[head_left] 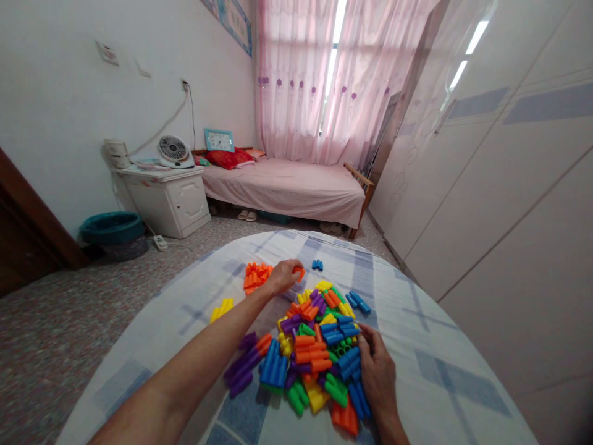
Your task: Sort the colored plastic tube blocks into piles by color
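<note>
My left hand (283,276) reaches over the far side of the table, its fingers closed on an orange plastic building block (299,272). Just left of it sits a cluster of orange blocks (254,276). A mixed pile of tube-shaped blocks (311,357) in orange, blue, green, yellow and purple lies in front of me. My right hand (378,364) rests against the right edge of that pile, fingers apart and touching its blue blocks (349,363); some fingertips are hidden. Beyond the pile lies a small blue block (317,265).
The round table has a checked cloth (445,364). Yellow blocks (222,309) lie at left, under my left forearm's far side, and blue blocks (358,301) at right. Behind stand a bed (296,185), a white cabinet (189,201) with a fan (174,150), a bin (113,228) and a wardrobe (486,154).
</note>
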The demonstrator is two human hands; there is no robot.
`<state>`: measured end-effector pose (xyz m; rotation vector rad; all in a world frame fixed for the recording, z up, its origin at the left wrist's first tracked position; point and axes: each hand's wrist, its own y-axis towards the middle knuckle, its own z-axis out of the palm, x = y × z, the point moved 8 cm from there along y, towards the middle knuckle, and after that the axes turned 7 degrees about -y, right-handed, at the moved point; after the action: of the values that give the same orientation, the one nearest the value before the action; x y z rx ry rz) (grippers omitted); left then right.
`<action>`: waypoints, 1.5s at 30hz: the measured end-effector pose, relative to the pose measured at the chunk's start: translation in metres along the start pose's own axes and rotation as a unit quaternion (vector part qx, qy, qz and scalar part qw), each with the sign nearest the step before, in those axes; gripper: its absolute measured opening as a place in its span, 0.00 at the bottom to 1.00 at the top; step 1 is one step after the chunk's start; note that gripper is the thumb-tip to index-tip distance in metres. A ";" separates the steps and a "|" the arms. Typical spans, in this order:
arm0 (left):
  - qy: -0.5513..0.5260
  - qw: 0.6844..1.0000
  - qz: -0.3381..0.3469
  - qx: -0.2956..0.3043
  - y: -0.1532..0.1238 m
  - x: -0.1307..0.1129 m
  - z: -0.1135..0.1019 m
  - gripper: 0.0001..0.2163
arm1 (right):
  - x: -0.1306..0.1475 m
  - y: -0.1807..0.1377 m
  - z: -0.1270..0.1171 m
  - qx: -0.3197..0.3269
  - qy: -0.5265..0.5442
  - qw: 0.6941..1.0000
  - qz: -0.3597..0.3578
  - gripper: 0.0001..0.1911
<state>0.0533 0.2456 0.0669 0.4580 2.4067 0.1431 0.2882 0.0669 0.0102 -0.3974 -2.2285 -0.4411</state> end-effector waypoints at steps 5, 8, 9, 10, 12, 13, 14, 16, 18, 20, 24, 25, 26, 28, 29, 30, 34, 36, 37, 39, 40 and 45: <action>0.047 0.996 -0.036 -0.062 -0.013 0.038 -0.052 0.13 | -0.002 0.001 0.001 -0.001 -0.007 1.000 -0.005 0.22; 0.077 0.992 -0.055 -0.077 -0.018 0.058 -0.067 0.12 | -0.005 0.001 0.003 0.003 -0.009 1.000 -0.001 0.22; 0.086 0.991 -0.056 -0.083 -0.020 0.061 -0.070 0.12 | -0.006 0.001 0.003 0.006 -0.010 1.000 0.002 0.22; 0.092 0.990 -0.055 -0.090 -0.022 0.062 -0.071 0.11 | -0.007 0.001 0.004 0.009 -0.010 1.000 0.005 0.22; 0.098 0.989 -0.043 -0.105 -0.028 0.056 -0.073 0.12 | -0.006 0.001 0.004 0.010 -0.008 1.000 0.006 0.22; 0.100 0.988 -0.035 -0.110 -0.033 0.050 -0.072 0.12 | -0.006 0.001 0.004 0.008 -0.008 1.000 0.005 0.22; 0.096 0.989 -0.021 -0.111 -0.040 0.042 -0.070 0.12 | -0.005 0.001 0.003 0.006 -0.009 1.000 0.005 0.22; 0.069 0.992 0.020 -0.102 -0.059 0.020 -0.064 0.12 | -0.004 0.001 0.003 0.002 -0.010 1.000 0.005 0.22; 0.002 0.994 0.067 -0.083 -0.085 -0.001 -0.056 0.11 | -0.002 0.002 0.002 0.000 -0.011 1.000 0.004 0.22; -0.051 0.994 0.070 -0.067 -0.114 -0.011 -0.049 0.12 | -0.001 0.002 0.002 -0.001 -0.011 1.000 -0.001 0.22; -0.103 0.993 0.024 -0.050 -0.161 -0.005 -0.039 0.15 | 0.001 0.002 0.002 0.003 -0.009 1.000 0.001 0.22; -0.115 0.992 0.009 -0.048 -0.170 0.000 -0.038 0.16 | 0.000 0.001 0.002 0.003 -0.010 1.000 0.003 0.22; -0.129 0.990 -0.006 -0.048 -0.178 0.004 -0.037 0.16 | 0.000 0.001 0.002 0.003 -0.011 1.000 0.004 0.23; -0.168 0.983 -0.037 -0.058 -0.190 0.013 -0.036 0.17 | 0.000 0.001 0.001 -0.002 -0.017 1.000 0.003 0.23; -0.188 0.979 -0.051 -0.066 -0.195 0.016 -0.035 0.18 | 0.000 0.001 0.001 -0.005 -0.021 1.000 0.002 0.23; -0.207 0.974 -0.062 -0.075 -0.199 0.018 -0.033 0.18 | 0.000 0.001 0.001 -0.006 -0.025 1.000 0.001 0.23; -0.237 0.962 -0.086 -0.108 -0.203 0.017 -0.017 0.19 | 0.000 0.002 0.002 -0.003 -0.024 1.000 0.002 0.23; -0.253 0.955 -0.090 -0.128 -0.199 0.013 -0.010 0.19 | 0.001 0.002 0.002 -0.001 -0.017 1.000 0.001 0.23; -0.265 0.950 -0.093 -0.135 -0.194 0.009 -0.007 0.19 | 0.002 0.002 0.002 -0.001 -0.014 1.000 0.001 0.23; -0.293 0.941 -0.096 -0.138 -0.183 0.002 -0.002 0.20 | 0.002 0.002 0.002 0.000 -0.011 1.000 -0.001 0.23; -0.305 0.938 -0.097 -0.135 -0.176 -0.002 -0.001 0.20 | 0.001 0.002 0.003 0.001 -0.011 1.000 -0.002 0.23; -0.346 0.929 -0.081 -0.100 -0.141 -0.013 0.005 0.22 | -0.004 0.003 0.006 0.006 0.002 1.000 -0.011 0.22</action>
<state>0.0249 0.1095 0.0398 0.1672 1.7012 0.1247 0.2882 0.0721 0.0038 -0.3665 -2.2332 -0.4392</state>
